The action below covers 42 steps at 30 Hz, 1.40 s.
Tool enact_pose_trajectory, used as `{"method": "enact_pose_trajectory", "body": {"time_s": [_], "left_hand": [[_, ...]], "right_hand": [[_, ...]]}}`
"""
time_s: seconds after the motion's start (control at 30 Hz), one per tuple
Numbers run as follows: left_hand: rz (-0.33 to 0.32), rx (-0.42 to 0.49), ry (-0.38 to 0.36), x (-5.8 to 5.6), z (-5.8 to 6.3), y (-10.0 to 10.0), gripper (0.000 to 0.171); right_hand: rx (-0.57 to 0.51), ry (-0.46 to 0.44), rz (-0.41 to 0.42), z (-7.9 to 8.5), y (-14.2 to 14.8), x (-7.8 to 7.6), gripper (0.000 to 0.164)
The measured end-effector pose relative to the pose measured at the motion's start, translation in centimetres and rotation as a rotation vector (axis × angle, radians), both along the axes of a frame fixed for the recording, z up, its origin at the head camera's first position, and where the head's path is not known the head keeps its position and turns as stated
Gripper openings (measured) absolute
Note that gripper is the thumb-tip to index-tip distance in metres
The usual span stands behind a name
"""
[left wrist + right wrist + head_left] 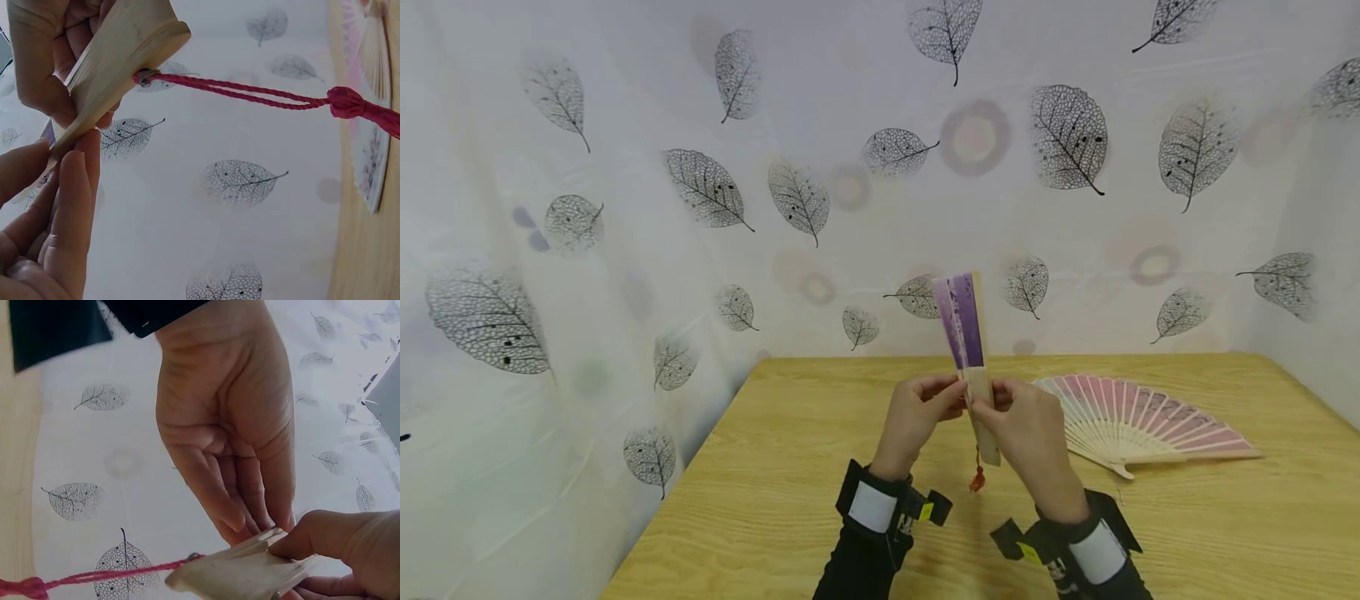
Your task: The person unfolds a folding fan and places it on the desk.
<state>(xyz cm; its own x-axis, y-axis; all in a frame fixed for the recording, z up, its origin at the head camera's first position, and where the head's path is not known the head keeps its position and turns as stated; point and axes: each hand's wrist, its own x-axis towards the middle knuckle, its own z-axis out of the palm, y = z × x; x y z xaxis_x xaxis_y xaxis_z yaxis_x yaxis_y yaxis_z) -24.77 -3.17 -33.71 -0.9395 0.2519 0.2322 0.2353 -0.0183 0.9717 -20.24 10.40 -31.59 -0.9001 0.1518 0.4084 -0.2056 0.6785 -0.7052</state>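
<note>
Purple fan [964, 321]: being pinched by the left hand [919, 417] and the right hand [1028, 425], being held folded, nearly upright above the table [797, 442], dangling a red tassel [977, 481], hovering left of the spread pink fan [1157, 417].

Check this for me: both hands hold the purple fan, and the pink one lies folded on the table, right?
Not quite: the head view shows the pink fan lying spread open, not folded, on the table. The left hand and right hand do hold the purple fan.

Purple fan [964, 321], red tassel [977, 481]; pink fan [1138, 412]; wht/blk leaf-print cloth [842, 75].
</note>
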Motion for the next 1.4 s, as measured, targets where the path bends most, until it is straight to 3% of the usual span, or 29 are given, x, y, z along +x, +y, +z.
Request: {"method": "enact_pose_trajectory", "body": {"time_s": [0.63,1.4], "left_hand": [[0.054,0.009,0.017,0.21,0.23,0.17,0.026],[0.067,0.007,0.011,-0.03,0.16,0.12,0.025]], "right_hand": [[0.007,-0.006,-0.021,-0.02,0.13,-0.17,0.030],[-0.018,0.012,0.002,-0.37,0.34,-0.56,0.026]]}}
